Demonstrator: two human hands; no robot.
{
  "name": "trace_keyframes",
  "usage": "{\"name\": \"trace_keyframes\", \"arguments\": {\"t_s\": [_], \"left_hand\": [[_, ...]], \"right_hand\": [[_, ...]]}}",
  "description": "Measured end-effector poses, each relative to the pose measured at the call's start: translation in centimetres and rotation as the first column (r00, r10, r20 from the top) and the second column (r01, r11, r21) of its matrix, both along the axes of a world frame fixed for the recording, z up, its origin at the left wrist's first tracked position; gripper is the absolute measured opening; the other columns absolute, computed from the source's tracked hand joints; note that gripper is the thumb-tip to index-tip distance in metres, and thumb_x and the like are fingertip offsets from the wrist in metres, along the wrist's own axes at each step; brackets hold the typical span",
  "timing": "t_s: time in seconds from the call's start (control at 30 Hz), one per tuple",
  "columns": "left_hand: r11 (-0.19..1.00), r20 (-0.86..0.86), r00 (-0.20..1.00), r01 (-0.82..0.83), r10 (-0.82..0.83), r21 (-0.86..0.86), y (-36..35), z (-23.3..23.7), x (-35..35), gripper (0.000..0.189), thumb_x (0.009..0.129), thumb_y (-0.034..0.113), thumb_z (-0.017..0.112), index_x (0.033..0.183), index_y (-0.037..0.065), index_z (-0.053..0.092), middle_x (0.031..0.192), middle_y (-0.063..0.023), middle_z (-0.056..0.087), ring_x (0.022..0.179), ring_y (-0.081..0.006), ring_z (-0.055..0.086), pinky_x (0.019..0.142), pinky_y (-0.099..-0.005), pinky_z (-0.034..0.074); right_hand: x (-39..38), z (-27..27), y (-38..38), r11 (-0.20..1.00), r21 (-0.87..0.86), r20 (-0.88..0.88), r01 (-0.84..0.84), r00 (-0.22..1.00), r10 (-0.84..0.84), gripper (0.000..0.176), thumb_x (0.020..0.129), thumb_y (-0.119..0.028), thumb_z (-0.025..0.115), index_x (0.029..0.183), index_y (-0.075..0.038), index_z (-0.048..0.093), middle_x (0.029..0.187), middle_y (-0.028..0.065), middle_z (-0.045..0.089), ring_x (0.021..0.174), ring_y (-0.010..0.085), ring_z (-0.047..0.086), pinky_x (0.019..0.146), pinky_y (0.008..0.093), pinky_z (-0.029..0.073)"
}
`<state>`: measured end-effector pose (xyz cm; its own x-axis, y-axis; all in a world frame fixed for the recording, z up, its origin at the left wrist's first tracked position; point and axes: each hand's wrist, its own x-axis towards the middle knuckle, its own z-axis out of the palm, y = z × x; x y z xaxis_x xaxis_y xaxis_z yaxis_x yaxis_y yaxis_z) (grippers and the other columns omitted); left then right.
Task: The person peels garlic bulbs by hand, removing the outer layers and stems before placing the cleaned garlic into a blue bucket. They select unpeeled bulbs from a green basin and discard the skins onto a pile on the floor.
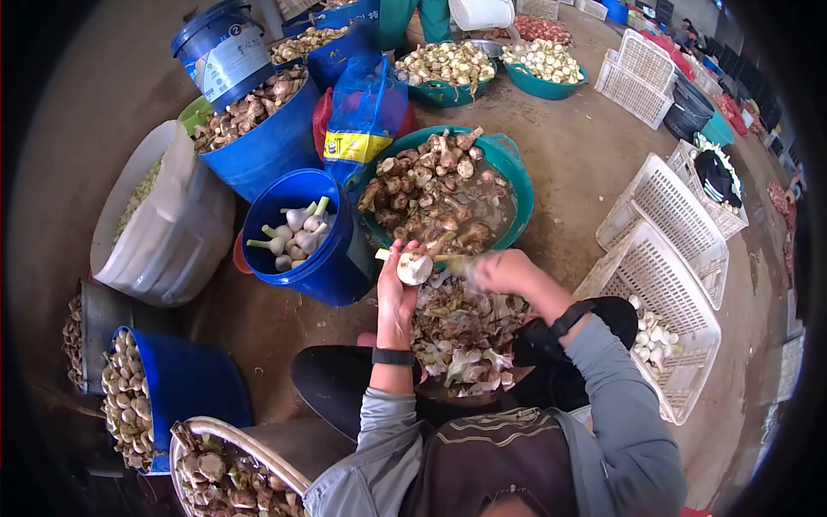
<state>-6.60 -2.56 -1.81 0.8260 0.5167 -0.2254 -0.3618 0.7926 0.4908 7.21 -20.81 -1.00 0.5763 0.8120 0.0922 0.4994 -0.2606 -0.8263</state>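
In my left hand (397, 280) is a white garlic bulb (415, 268), its pale cut stem poking out to the left. The fingers are wrapped round it. My right hand (504, 272) is a short way to the right, smeared by motion, so its fingers and anything in them cannot be made out. Below both hands lies a heap of garlic skins (461, 327) between the legs. Just beyond stands a green tub (521, 194) of murky water with brown, unpeeled garlic bulbs (413, 177). Clean white garlic bulbs (297, 233) fill part of a blue bucket (332, 280) to the left.
White plastic crates (689, 345) stand at the right, with garlic beside them. Blue barrels (276, 142) of garlic and a white sack (185, 233) crowd the left. A basket (250, 431) is near my left elbow. Farther off, a person (405, 21) stands by green basins (551, 90).
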Motion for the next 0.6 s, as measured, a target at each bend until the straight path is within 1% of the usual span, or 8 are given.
{"name": "trace_keyframes", "arguments": {"t_s": [0.1,0.17,0.23,0.3,0.37,0.43,0.57,0.6], "left_hand": [[0.949,-0.084,0.992,-0.06,0.091,0.31,-0.2,0.6,0.1,0.031,0.097,0.023,0.041,0.122,0.005,0.042,0.103,-0.0109,0.058,0.097,-0.0228,0.059,0.081,-0.0386,0.052],[0.878,-0.084,0.984,-0.098,0.154,0.469,-0.1,0.2,0.3,0.032,0.095,0.019,0.047,0.123,0.002,0.044,0.102,-0.0109,0.06,0.089,-0.017,0.06,0.074,-0.0302,0.051],[0.788,-0.04,0.968,-0.178,0.249,0.59,-0.1,0.3,1.0,0.03,0.095,0.02,0.048,0.12,0.003,0.047,0.1,-0.0098,0.061,0.088,-0.0154,0.06,0.074,-0.0288,0.051],[0.797,-0.049,0.967,-0.178,0.251,0.577,0.1,1.2,0.7,0.03,0.095,0.021,0.049,0.119,0.003,0.048,0.1,-0.0095,0.061,0.088,-0.0152,0.059,0.074,-0.0286,0.051],[0.858,0.0,0.976,-0.189,0.216,0.478,0.7,2.1,0.3,0.034,0.094,0.023,0.05,0.121,0.003,0.048,0.099,-0.0091,0.061,0.089,-0.0155,0.059,0.075,-0.0285,0.051],[0.841,-0.021,0.983,-0.145,0.182,0.521,1.2,2.8,-0.1,0.035,0.095,0.024,0.047,0.123,0.003,0.045,0.103,-0.0101,0.059,0.093,-0.0201,0.059,0.079,-0.031,0.05],[0.862,-0.043,0.984,-0.129,0.172,0.49,1.1,2.2,0.5,0.036,0.095,0.025,0.047,0.124,0.004,0.045,0.099,-0.0091,0.06,0.093,-0.0199,0.059,0.079,-0.0314,0.05],[0.874,-0.023,0.988,-0.124,0.152,0.469,1.3,1.9,0.8,0.036,0.095,0.025,0.047,0.124,0.004,0.045,0.097,-0.0087,0.06,0.092,-0.02,0.059,0.079,-0.0319,0.05]], "right_hand": [[-3.9,4.1,2.4,0.995,-0.044,0.311,-0.088,0.945,0.098,0.025,0.085,-0.02,0.057,0.107,-0.009,0.058,0.078,0.0083,0.058,0.067,0.0239,0.059,0.066,0.0341,0.048],[-5.6,8.5,4.6,0.981,0.127,0.11,-0.147,0.985,0.133,0.018,0.083,-0.018,0.059,0.099,-0.011,0.058,0.081,0.0087,0.058,0.07,0.0268,0.06,0.064,0.0366,0.048],[-4.9,6.1,6.8,0.954,0.158,0.398,-0.253,0.901,0.173,0.013,0.083,-0.016,0.058,0.094,-0.008,0.057,0.081,0.0077,0.058,0.07,0.0258,0.059,0.062,0.0377,0.047],[-4.0,4.2,7.1,0.965,0.124,0.334,-0.231,0.926,0.179,0.009,0.083,-0.012,0.056,0.09,-0.007,0.057,0.084,0.0083,0.058,0.073,0.0259,0.06,0.063,0.0376,0.048],[-2.1,1.0,6.2,1.0,0.017,0.296,-0.015,0.955,0.01,0.008,0.082,-0.011,0.056,0.087,-0.006,0.058,0.088,0.0101,0.058,0.08,0.0279,0.06,0.069,0.0375,0.048],[-1.0,-1.7,3.9,0.889,-0.458,0.584,-0.013,0.75,0.312,0.011,0.082,-0.012,0.056,0.091,-0.006,0.06,0.093,0.0117,0.058,0.087,0.0288,0.06,0.075,0.0379,0.049],[-2.3,1.8,7.7,0.939,0.333,-0.151,-0.089,0.978,0.147,0.019,0.086,-0.016,0.058,0.103,-0.007,0.055,0.088,0.0088,0.057,0.079,0.0195,0.06,0.068,0.0337,0.052],[-2.9,2.8,8.5,0.946,0.303,-0.222,-0.118,0.956,0.191,0.017,0.088,-0.015,0.056,0.102,-0.006,0.053,0.082,0.0075,0.055,0.074,0.0172,0.059,0.063,0.0321,0.051]]}}
